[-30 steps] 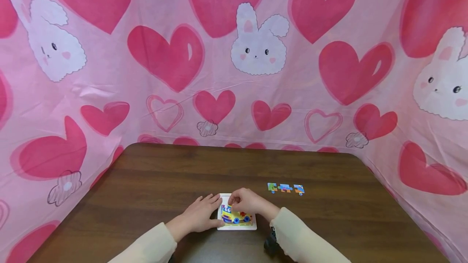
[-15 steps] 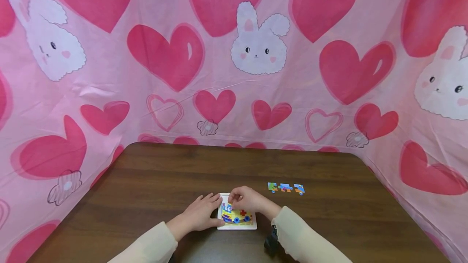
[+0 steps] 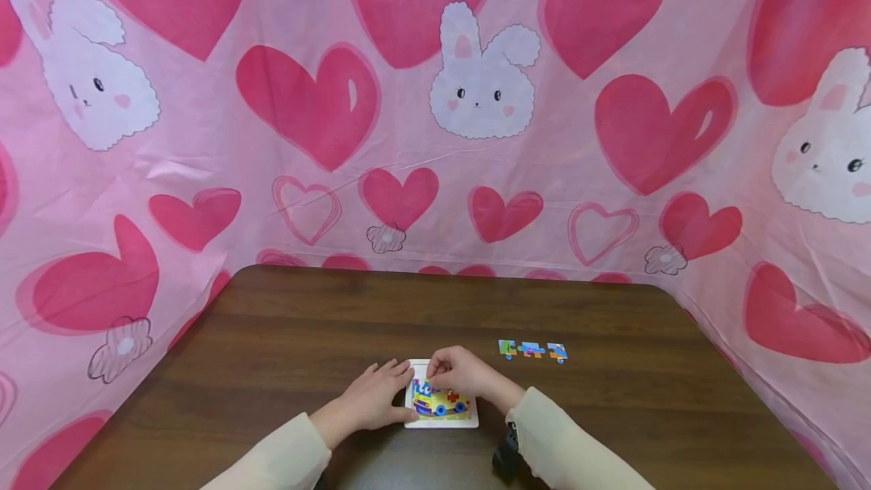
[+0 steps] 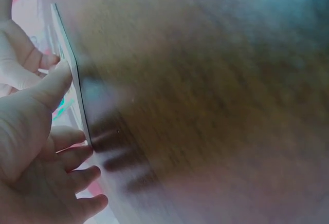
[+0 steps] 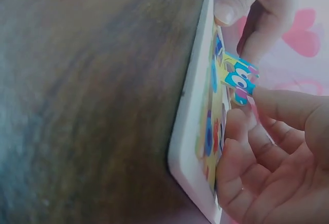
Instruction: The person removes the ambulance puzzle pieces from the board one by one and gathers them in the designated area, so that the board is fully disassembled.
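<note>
A white-rimmed jigsaw board with a yellow cartoon ambulance lies on the table. My left hand rests along its left side, fingers spread and fairly straight. The left thumb touches the near edge, as the left wrist view also shows. Over the upper part of the board, my right hand pinches a puzzle piece printed with cartoon eyes on blue. That piece stands tilted up from the picture, its lower side right at the board. The right fingers cover part of the board's top.
Beyond the board to the right lie three loose puzzle pieces in a row: a green one, a blue one and a blue-and-orange one. The brown wooden table ends at a pink heart-patterned curtain.
My right hand has shifted slightly up and to the right over the board, uncovering more of the ambulance's front and red cross. The left hand stays in place.
</note>
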`<state>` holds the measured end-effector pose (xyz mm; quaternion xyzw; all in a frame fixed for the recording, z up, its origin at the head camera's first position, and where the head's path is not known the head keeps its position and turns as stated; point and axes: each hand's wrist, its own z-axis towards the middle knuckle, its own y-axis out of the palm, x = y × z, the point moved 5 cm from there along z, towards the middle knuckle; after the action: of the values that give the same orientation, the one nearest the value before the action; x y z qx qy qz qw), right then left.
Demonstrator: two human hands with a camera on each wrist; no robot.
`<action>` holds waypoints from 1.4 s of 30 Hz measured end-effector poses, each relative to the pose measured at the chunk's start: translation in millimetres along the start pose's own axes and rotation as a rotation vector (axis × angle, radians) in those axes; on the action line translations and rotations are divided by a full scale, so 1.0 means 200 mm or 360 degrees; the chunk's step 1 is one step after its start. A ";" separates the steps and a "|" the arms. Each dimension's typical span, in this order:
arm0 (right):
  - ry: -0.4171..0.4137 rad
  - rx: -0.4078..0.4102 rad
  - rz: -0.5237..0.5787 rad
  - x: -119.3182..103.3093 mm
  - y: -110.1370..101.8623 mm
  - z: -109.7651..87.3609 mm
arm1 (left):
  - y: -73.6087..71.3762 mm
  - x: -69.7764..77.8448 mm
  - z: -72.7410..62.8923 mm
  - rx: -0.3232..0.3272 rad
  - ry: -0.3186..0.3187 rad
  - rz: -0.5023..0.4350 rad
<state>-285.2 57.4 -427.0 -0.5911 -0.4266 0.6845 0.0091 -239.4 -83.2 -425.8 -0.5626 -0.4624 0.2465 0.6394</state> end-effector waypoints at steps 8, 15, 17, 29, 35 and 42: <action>0.0001 -0.0008 0.0057 0.00 -0.01 -0.01 | -0.01 0.01 0.00 0.0009 0.0002 -0.0015; 0.0073 -0.0014 0.0169 0.01 -0.03 -0.02 | -0.01 0.01 0.00 0.0012 0.0002 -0.0025; 0.0090 -0.0023 0.0221 0.02 -0.05 -0.02 | -0.01 0.01 0.00 0.0012 0.0004 -0.0025; 0.0158 0.0110 0.0257 0.06 -0.25 -0.07 | -0.01 0.01 0.00 0.0021 -0.0005 0.0010; 0.0192 0.0208 0.0158 0.12 -0.37 -0.11 | -0.01 0.01 -0.01 0.0022 -0.0007 0.0002; 0.0209 0.0287 0.0084 0.20 -0.48 -0.16 | -0.01 0.01 -0.01 0.0034 0.0014 0.0007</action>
<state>-318.7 156.8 -399.3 -0.6424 -0.3460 0.6800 0.0721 -237.2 -82.1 -422.9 -0.5579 -0.4556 0.2503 0.6469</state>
